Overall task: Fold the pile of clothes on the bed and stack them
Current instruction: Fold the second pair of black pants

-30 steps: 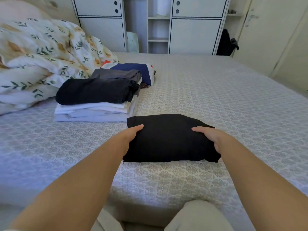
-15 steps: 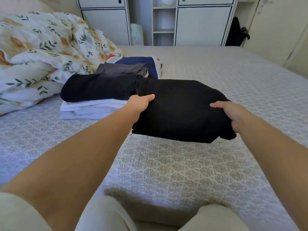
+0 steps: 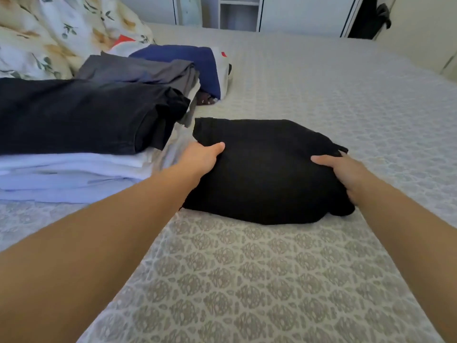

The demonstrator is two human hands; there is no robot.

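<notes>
Where the patterned bed [image 3: 309, 100] fills most of the view, a floral duvet [image 3: 49, 33] bunches at its far left edge. Beside it a stack [image 3: 74, 144] of folded clothes sits near the left edge, black on top, white beneath. Just right of the stack lies a folded black garment [image 3: 267, 174]. The left hand [image 3: 202, 157] and right hand [image 3: 346, 172] grip its two sides, thumbs on top.

White cabinets [image 3: 304, 13] (open shelves between), floral duvet [image 3: 49, 33], patterned bedspread [image 3: 247, 280]
</notes>
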